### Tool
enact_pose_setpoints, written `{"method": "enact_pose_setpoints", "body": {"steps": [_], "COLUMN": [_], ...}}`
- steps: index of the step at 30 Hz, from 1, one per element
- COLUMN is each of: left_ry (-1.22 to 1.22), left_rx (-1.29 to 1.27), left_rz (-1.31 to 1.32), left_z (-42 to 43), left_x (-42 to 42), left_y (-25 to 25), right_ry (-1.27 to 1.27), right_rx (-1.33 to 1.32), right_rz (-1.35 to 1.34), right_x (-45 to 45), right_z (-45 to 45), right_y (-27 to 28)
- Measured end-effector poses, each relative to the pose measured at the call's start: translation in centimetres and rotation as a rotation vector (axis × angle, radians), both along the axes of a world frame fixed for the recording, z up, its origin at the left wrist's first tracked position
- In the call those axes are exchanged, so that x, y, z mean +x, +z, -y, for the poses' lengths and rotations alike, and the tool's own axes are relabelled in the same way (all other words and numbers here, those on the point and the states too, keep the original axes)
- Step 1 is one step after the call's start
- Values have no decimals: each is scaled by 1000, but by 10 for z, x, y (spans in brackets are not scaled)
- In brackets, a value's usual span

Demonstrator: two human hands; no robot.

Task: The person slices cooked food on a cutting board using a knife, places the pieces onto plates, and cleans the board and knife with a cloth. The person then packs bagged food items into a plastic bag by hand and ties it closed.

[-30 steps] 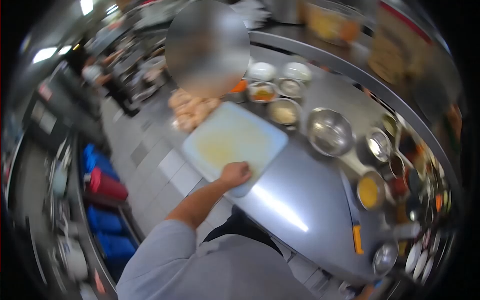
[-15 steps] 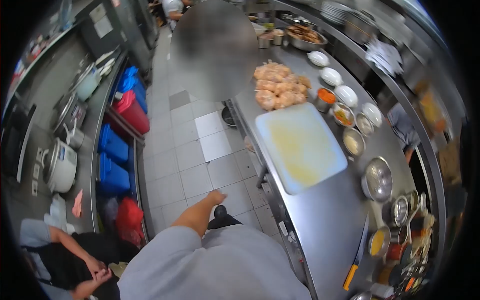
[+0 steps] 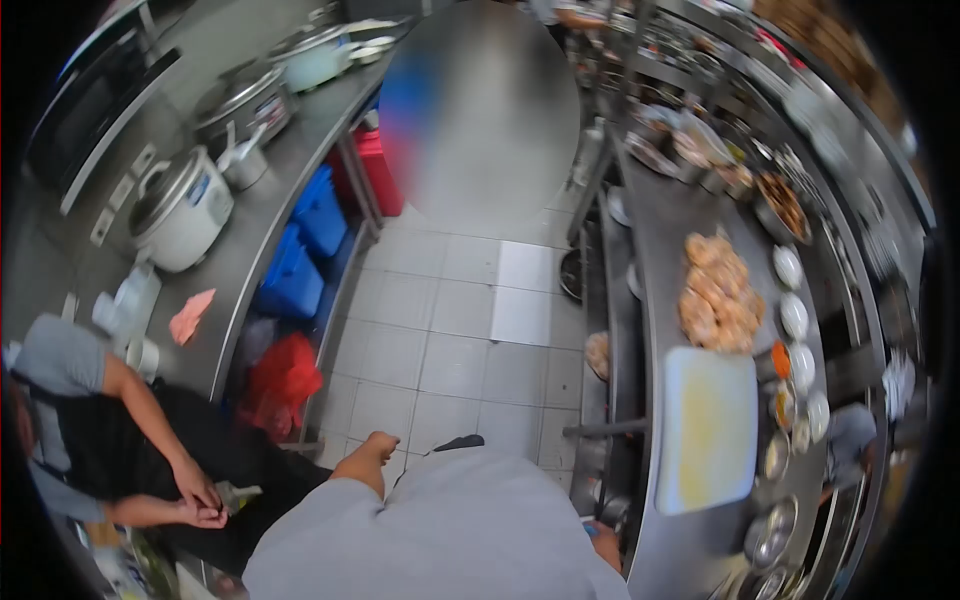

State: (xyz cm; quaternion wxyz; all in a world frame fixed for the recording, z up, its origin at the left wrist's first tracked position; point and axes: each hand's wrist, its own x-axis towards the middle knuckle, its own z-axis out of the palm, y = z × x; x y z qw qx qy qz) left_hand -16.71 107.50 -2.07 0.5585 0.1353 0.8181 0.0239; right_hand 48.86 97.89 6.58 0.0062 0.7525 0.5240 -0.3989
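Note:
My left hand [image 3: 382,446] hangs low in front of my body, above the tiled floor. Its fingers look curled in, and nothing shows in them. At the lower right my right hand [image 3: 606,546] is partly visible beside the steel counter [image 3: 690,555]. Its fingers are hidden or too blurred to read; a small bluish patch lies next to it. On that counter rests a white cutting board [image 3: 708,430] with a yellowish stain. Beyond the board is a pile of bagged, pale orange food [image 3: 718,295].
A co-worker [image 3: 110,430] sits or leans at the lower left, hands together. Rice cookers [image 3: 185,210] stand on the left counter, with blue bins [image 3: 290,270] and a red bag [image 3: 285,385] beneath. White bowls [image 3: 793,315] line the right counter. A tiled aisle [image 3: 460,350] runs between.
My view has swung left, so the right counter and board sit farther right. My left hand appears lower and more to the left. My right hand has come into view.

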Motion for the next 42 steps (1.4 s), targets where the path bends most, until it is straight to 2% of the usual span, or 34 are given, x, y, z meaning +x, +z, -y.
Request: {"method": "enact_pose_setpoints", "body": {"steps": [1, 5, 7, 9, 11, 12, 13, 15, 17, 19, 20, 21, 22, 23, 24, 25, 26, 27, 29, 31, 32, 34, 35, 36, 38, 40, 42], "left_ry": [137, 116, 407, 945, 1050, 928, 801, 627, 517, 548, 695, 682, 641, 264, -379, -1008, -1171, -1043, -835, -702, -635, -462, -381, -395, -684, -247, -236], "left_rx": [28, 108, 379, 961, 1176, 1198, 1169, 1049, 866, 632, 562, 480, 400, 423, 388, 323, 272, 219, 149, 122, 110, 76, 66, 92, 373, 280, 239], "left_rz": [9, 226, 502, 487, 696, 646, 630, 562, 498, 521, 412, 370, 432, 368, 214, 40, -23, -32, -55, -76, -81, -85, -83, -73, 21, 75, 158], "left_z": [-7, -85, -140, -186, -245, -259, -278, -296, -306, -303, -299, -292, -284, -269, -258, -266, -268, -272, -298, -336, -356, -401, -426, -452, -505, -567, -635], "left_x": [-5, -54, -104, -107, -115, -107, -115, -108, -102, -111, -95, -95, -106, -87, -72, -63, -53, -44, -34, -29, -28, -27, -23, -20, -34, 10, 47], "left_y": [-10, -29, -23, 62, 162, 199, 200, 195, 160, 77, 57, 20, -34, -14, 10, 26, 37, 47, 55, 59, 60, 61, 62, 60, 12, 26, 45], "right_ry": [60, 12, 26, 58, -4, 3, 16, -80, -183, -262, -262, -258, -287, -322, -353, -372, -383, -391, -509, -595, -603, -707, -714, -795, -953, -1066, -1193], "right_rx": [44, 346, 391, 502, 450, 501, 550, 616, 704, 798, 935, 1068, 1076, 1198, 1322, 1324, 1426, 1522, 1615, 1737, 1725, 1729, 1713, 1761, 1848, 1886, 1921], "right_rz": [25, -97, -128, -232, -280, -275, -269, -264, -322, -384, -348, -306, -299, -358, -419, -421, -328, -231, -267, -117, -110, 181, 198, 246, 324, 383, 439], "right_x": [-12, -75, -100, -126, -155, -150, -142, -141, -129, -118, -115, -108, -98, -87, -78, -67, -53, -39, -10, 17, 30, 51, 61, 70, 86, 83, 73], "right_z": [-46, -182, -237, -282, -318, -337, -358, -394, -427, -457, -465, -475, -488, -503, -515, -527, -537, -546, -557, -562, -562, -556, -552, -547, -528, -508, -491], "right_y": [18, 79, 93, 119, 181, 180, 178, 209, 225, 246, 267, 286, 298, 308, 317, 329, 343, 355, 367, 376, 377, 377, 375, 370, 361, 363, 361]}}
